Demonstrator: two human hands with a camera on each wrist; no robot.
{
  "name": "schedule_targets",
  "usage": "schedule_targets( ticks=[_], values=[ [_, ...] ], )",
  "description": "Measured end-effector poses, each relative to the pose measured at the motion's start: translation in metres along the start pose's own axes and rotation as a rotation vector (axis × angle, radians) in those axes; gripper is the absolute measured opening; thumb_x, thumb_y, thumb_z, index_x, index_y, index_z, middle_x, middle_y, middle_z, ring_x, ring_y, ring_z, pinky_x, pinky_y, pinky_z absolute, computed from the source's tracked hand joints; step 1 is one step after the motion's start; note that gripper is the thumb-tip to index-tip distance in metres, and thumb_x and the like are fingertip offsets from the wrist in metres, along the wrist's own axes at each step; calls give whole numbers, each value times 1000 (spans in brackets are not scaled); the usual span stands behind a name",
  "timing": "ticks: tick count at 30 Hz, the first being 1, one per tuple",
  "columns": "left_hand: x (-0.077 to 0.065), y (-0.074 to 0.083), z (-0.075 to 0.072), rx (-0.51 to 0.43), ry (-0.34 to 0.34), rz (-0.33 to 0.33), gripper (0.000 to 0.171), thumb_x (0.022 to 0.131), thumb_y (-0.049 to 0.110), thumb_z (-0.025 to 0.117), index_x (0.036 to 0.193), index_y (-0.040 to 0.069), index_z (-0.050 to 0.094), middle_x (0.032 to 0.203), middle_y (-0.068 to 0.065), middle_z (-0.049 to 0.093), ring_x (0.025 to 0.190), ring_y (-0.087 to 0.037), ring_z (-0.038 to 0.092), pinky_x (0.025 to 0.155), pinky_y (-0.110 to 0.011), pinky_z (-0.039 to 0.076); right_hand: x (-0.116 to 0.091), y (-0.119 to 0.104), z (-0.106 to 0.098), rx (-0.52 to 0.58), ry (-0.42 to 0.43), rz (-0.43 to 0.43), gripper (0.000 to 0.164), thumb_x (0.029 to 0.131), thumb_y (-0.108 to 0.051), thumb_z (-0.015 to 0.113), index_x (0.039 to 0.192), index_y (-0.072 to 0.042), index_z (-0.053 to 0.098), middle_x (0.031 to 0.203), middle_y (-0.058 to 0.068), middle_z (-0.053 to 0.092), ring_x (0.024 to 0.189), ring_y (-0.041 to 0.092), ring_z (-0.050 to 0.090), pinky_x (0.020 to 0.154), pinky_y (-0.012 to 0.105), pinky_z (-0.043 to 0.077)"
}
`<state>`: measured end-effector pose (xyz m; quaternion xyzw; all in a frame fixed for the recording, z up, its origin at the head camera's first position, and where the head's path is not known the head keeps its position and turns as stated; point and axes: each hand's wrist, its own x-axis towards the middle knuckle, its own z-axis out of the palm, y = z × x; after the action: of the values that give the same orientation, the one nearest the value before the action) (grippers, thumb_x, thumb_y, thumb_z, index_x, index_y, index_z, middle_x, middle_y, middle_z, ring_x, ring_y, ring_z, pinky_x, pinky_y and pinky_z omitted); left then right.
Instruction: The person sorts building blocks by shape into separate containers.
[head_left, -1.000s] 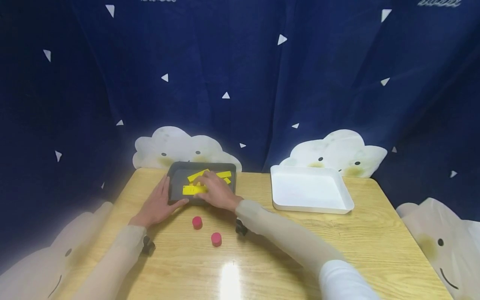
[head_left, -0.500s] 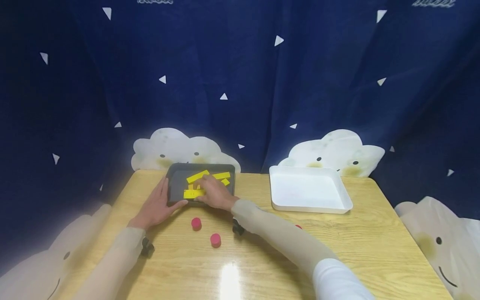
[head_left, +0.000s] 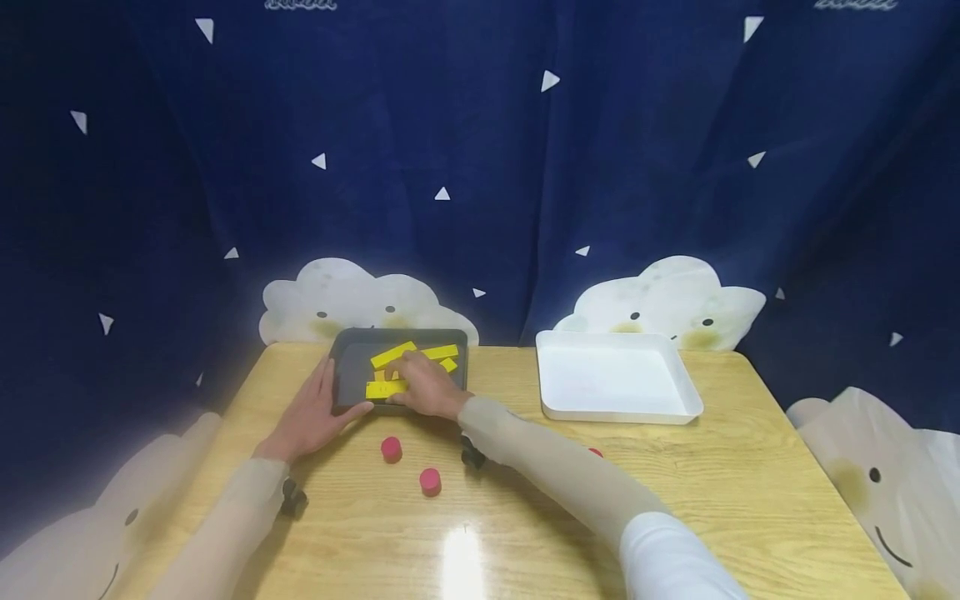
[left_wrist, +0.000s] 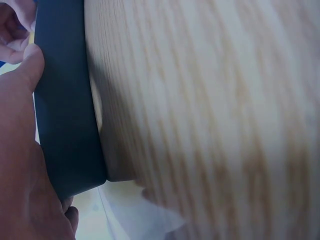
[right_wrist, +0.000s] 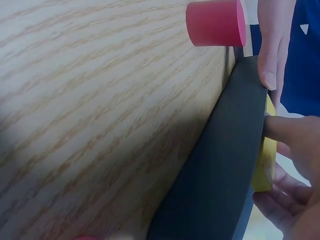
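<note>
A dark grey tray [head_left: 348, 367] stands at the back left of the table. My left hand [head_left: 303, 417] rests at its front left corner, fingers straight along the side and thumb along the front wall. Inside the tray, my right hand [head_left: 426, 385] pinches a long yellow block [right_wrist: 265, 167] between thumb and fingers, near the front wall. A small orange piece [head_left: 379, 376] shows just behind that block. Farther back in the tray lie more yellow blocks [head_left: 393, 355], partly covered by the right hand. In the right wrist view, the front wall hides part of the held block.
Two red cylinders [head_left: 430, 482] stand on the wooden table [head_left: 360, 542] in front of the dark tray. Another red object [head_left: 596, 452] barely shows behind the right forearm. A shallow white tray [head_left: 615, 375] stands at the back right, before a dark blue curtain [head_left: 487, 125].
The right hand, with the yellow block, has shifted slightly towards the tray's front wall. A red object has come into sight behind the right forearm. The left hand stays at the tray corner.
</note>
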<state>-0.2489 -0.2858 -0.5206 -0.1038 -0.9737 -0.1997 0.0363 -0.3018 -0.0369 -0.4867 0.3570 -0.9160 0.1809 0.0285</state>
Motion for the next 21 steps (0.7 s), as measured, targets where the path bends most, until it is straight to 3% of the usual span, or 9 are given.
schedule_targets(
  ticks=[14, 21],
  values=[
    [-2, -2, 2, -7, 23, 20, 119, 98, 68, 65, 166, -13, 9, 175, -33, 6, 160, -54, 16, 129, -65, 22, 2, 0, 5, 2, -22, -18, 39, 94, -30, 87, 128, -14, 76, 127, 2, 72, 118, 18, 64, 100, 27, 55],
    [-2, -1, 0, -8, 29, 31, 117, 100, 66, 65, 165, -14, 10, 175, -33, 4, 160, -54, 16, 129, -65, 21, 2, 3, 4, 21, -9, -17, 36, 96, -33, 85, 125, -15, 77, 123, 4, 74, 111, 16, 63, 91, 26, 55]
  ],
)
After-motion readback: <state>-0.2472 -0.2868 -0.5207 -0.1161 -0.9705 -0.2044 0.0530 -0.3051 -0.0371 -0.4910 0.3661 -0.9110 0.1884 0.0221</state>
